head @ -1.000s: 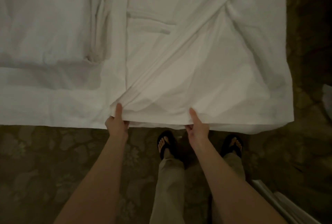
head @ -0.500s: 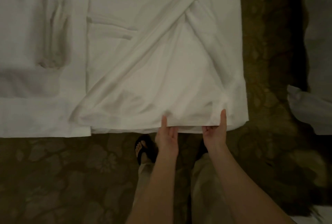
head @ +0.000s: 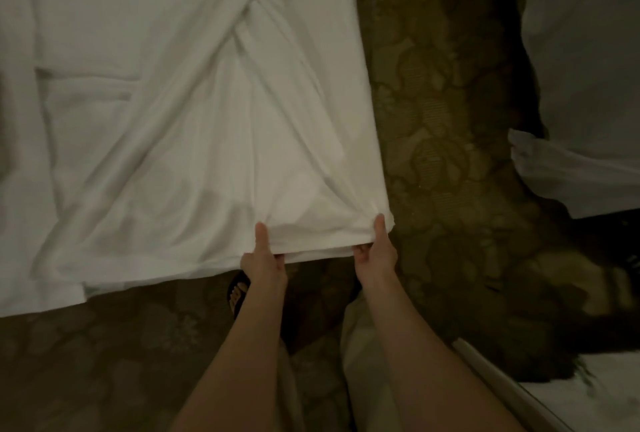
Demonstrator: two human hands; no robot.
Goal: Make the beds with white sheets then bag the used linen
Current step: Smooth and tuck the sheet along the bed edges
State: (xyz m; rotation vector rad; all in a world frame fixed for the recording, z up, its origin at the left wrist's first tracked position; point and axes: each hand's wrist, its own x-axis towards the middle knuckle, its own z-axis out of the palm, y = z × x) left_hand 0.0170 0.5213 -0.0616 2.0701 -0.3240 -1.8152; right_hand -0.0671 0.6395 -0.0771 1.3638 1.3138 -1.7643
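Both hands (head: pixel 265 260) on white sheet (head: pixel 194 140)

White sheet (head: pixel 194 140) lies creased over the bed (head: pixel 20 293); bed stands on patterned carpet (head: pixel 433 120).

No readable txt, labels, brands or nos. anywhere in view.

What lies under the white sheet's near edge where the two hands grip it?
Under the white sheet a second white layer shows along the bed's edge. Both hands, left and right, have thumbs on top; their fingers are hidden underneath. The mattress is covered.
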